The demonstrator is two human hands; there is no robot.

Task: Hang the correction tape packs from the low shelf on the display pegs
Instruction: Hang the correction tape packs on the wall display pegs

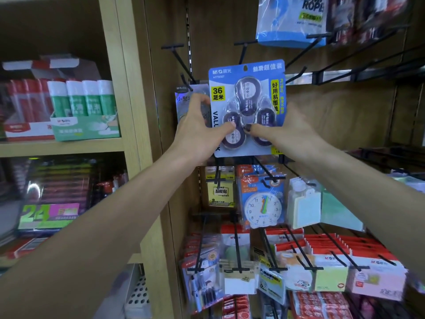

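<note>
Hands (202, 132) (285, 132) gripping tape pack (247, 93)

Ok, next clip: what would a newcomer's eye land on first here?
The blue correction tape pack, held up at centre frame by the left hand and right hand, just below an empty black peg. Lower down, a toy clock pack hangs among the stationery.

1. We are holding the correction tape pack (247, 107) upright before the black display pegs (244, 49).
2. Our left hand (202, 125) is gripping its left edge.
3. Our right hand (284, 132) is pinching its lower right part.
</note>
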